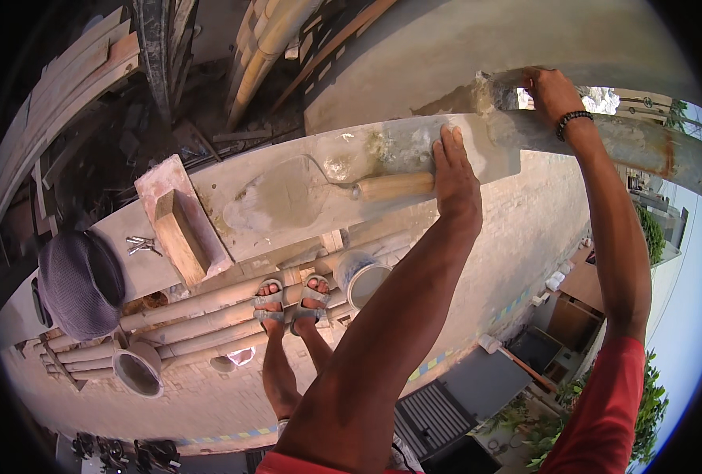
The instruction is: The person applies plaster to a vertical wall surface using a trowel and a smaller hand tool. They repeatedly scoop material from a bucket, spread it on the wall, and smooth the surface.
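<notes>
My left hand (pixel 456 178) lies flat on a concrete ledge (pixel 256 162), fingers stretched out. Its wrist side is beside the wooden handle of a trowel (pixel 394 186), whose blade rests on the ledge smeared with wet mortar. Higher up to the right, my right hand (pixel 552 95), with a dark bead bracelet at the wrist, is closed at the edge of a gap between the plastered wall (pixel 414 71) and a grey beam (pixel 628 138). What its fingers hold is hidden. Rough mortar (pixel 489 95) edges the gap left of that hand.
On the ledge lie a float with a wooden block handle (pixel 179 229), small metal pieces (pixel 141 246) and a grey knitted cap (pixel 82 284). My sandalled feet (pixel 292 300) stand on bamboo poles (pixel 209 316). Buckets (pixel 364 280) hang or stand nearby, high above a paved street.
</notes>
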A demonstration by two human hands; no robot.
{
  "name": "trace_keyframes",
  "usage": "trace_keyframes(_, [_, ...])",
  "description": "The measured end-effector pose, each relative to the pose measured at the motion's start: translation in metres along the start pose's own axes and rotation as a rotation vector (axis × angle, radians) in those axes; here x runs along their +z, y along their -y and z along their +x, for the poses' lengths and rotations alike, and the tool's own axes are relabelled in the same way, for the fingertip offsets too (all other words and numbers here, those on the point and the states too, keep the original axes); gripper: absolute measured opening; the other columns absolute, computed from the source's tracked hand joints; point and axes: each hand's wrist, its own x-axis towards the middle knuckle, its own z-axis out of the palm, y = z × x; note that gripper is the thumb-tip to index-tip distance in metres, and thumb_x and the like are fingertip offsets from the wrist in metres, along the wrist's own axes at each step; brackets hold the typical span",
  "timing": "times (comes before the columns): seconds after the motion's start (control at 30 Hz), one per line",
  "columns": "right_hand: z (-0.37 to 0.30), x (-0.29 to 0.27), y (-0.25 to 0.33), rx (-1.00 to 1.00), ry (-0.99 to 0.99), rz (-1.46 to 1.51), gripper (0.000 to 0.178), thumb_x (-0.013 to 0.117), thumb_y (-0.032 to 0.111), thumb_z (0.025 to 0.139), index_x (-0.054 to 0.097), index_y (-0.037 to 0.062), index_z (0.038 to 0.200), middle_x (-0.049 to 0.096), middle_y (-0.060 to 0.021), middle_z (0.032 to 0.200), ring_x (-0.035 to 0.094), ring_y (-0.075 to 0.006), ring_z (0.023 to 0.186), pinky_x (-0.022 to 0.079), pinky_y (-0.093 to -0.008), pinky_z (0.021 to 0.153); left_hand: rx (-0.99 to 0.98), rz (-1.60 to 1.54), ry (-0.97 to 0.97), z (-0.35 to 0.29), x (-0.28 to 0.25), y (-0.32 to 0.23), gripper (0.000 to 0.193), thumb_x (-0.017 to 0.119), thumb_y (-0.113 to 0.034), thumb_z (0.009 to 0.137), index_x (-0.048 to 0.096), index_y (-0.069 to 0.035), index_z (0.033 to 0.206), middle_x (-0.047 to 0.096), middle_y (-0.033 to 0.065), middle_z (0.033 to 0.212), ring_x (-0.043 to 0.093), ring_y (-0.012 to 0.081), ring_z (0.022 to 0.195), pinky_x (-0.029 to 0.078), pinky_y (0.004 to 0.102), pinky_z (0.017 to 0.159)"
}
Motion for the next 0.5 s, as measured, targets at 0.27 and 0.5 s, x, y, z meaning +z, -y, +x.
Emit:
trace_keyframes(0.27, [-0.141,-0.102,0.052,-0.015,-0.205,0.748,0.012,0.063,-0.004,0.077,0.061,0.0014,0.088,0.063,-0.011,0.088,0.061,-0.0245,0.073,0.047,-0.0291,0.068,-0.008,-0.086,0.001,0.001,0.006,0.009,0.061,0.052,-0.023,0.086,0.038,0.006,0.137,0.017,0.0235,0.152,0.013,0.0443,0.139,0.012,0.0496,0.113])
trace_keyframes(0.5, [-0.226,-0.025,-0.062,0.648,-0.026,1.29,0.013,0.064,0.014,0.089,0.059,0.006,0.098,0.065,-0.0035,0.089,0.065,-0.0132,0.08,0.052,-0.0236,0.071,0.026,-0.116,0.044,0.002,0.001,0.007,0.065,0.053,-0.02,0.083,0.035,0.006,0.139,0.012,0.026,0.152,0.007,0.0457,0.14,0.011,0.0497,0.114])
